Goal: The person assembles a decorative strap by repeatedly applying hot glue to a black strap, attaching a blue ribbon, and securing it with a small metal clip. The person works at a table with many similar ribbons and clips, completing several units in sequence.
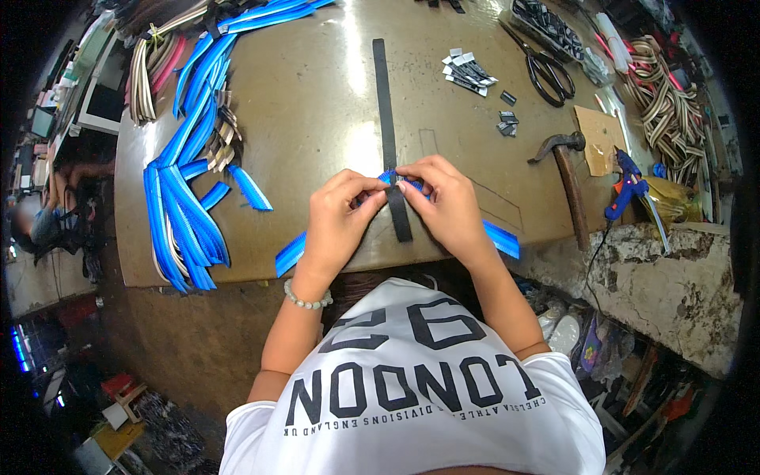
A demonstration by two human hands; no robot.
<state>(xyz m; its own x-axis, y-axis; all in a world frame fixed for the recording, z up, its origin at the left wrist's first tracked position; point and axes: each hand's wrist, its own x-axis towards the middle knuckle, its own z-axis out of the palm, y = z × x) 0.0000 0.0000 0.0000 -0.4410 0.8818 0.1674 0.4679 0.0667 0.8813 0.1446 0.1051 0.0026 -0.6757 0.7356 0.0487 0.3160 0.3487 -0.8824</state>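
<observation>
A blue strap with lighter edge stripes (pixel 500 239) runs under both of my wrists and rises to a bunched or folded middle between my fingertips. A long black strip (pixel 383 103) lies upright on the table and passes through the same spot, its short near end sticking out below my thumbs. My left hand (pixel 340 218) pinches the blue strap from the left, thumb and forefinger meeting at the black strip. From the right, my right hand (pixel 445 204) pinches the strap close beside it. The fingers partly hide how strap and strip cross.
Bundled blue straps (pixel 178 206) cover the table's left side, beside a short blue piece (pixel 250 188). Small black-and-white labels (pixel 469 71), black scissors (pixel 546 75), a hammer (pixel 568 178) and a blue glue gun (pixel 625 186) lie right. Striped straps (pixel 669 111) pile beyond.
</observation>
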